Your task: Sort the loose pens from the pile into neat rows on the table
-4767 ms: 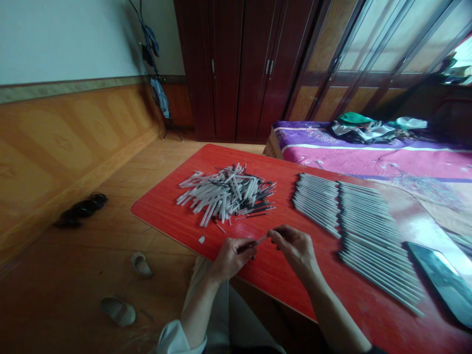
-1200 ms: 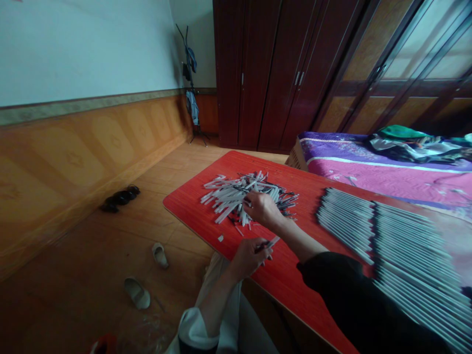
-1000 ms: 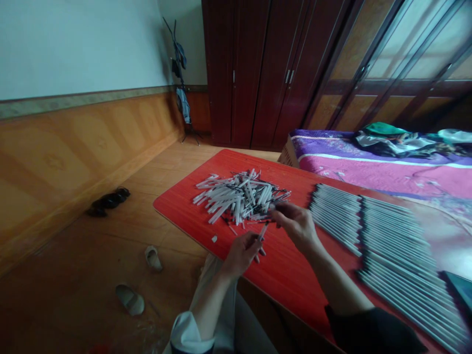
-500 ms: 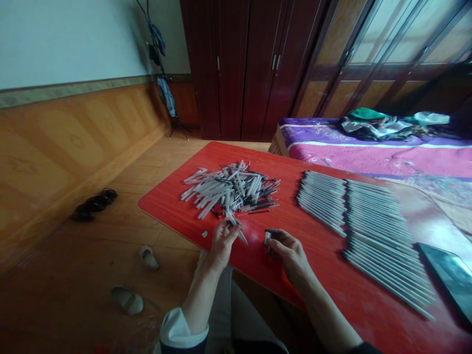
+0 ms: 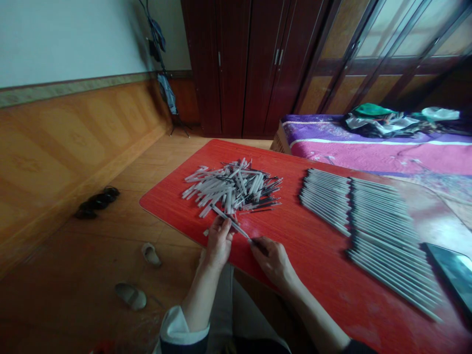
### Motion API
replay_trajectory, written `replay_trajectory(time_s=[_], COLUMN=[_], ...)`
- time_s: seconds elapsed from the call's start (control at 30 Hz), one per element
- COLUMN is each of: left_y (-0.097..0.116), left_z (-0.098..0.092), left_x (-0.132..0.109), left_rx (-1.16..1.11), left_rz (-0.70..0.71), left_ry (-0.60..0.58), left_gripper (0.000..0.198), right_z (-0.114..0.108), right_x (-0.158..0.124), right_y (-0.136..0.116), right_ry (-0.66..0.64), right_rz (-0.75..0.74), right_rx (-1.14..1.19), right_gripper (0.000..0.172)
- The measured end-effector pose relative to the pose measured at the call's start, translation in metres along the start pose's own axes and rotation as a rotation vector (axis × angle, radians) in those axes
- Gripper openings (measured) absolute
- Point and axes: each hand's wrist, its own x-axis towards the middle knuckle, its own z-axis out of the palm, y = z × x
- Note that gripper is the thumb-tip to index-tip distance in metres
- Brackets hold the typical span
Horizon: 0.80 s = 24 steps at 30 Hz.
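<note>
My left hand [image 5: 219, 241] pinches a slim translucent pen tube [image 5: 240, 230] with something dark along it. The tube slants down to the right, its upper end by the near edge of the loose pile [image 5: 212, 189] of clear tubes and thin black pieces. At the tube's lower end, my right hand [image 5: 276, 261] has its fingers closed against it; whatever else is between those fingertips is hidden. Both hands are over the near edge of the red table [image 5: 177, 182].
Rows of slim pens with black ends lie side by side in a near batch [image 5: 391, 241] and a far batch [image 5: 326, 199] on the right. A dark glossy tablet or phone [image 5: 450, 275] lies at the right edge. Beyond the table is a bed [image 5: 332, 147].
My right hand has moved left to the tube's end; earlier it was apart, with a small pale piece in its fingers. The tube in my left hand now sticks out farther up and left.
</note>
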Motion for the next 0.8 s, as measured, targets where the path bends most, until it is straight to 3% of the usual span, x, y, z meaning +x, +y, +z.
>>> replay_trajectory(time_s=[0.8], left_y=[0.003], left_z=[0.003], left_x=[-0.004], left_rx=[0.015], left_rz=[-0.003], left_ry=[-0.056], left_gripper=[0.02], right_z=[0.001], right_x=[0.002], right_y=[0.014], right_ry=[0.042], right_rz=[0.02], right_rx=[0.116], right_gripper=[0.023])
